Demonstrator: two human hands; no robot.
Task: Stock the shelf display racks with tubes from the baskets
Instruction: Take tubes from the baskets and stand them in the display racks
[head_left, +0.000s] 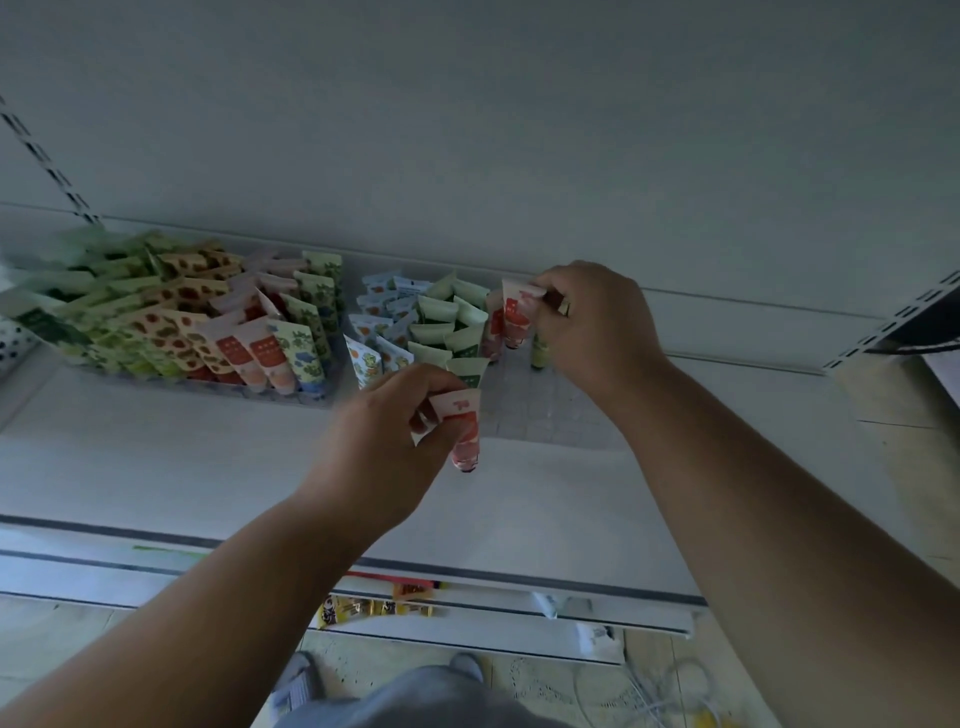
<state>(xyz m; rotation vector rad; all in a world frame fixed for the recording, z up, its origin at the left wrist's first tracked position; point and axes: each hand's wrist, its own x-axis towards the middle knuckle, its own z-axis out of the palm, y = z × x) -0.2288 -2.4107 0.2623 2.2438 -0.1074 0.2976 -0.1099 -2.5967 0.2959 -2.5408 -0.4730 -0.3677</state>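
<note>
The right hand (592, 322) pinches a pink tube (517, 317) at the rack (545, 395) beside the green tubes (457, 332); the left hand (384, 436) grips another tube (462, 426) over the shelf (208, 457). A careless push could topple neighbouring tubes.

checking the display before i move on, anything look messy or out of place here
Yes. In the left clear rack, the green and orange patterned tubes lean in a jumbled heap rather than in rows. Below the white shelf, yellow wrapped packets poke out at the edge.
</note>
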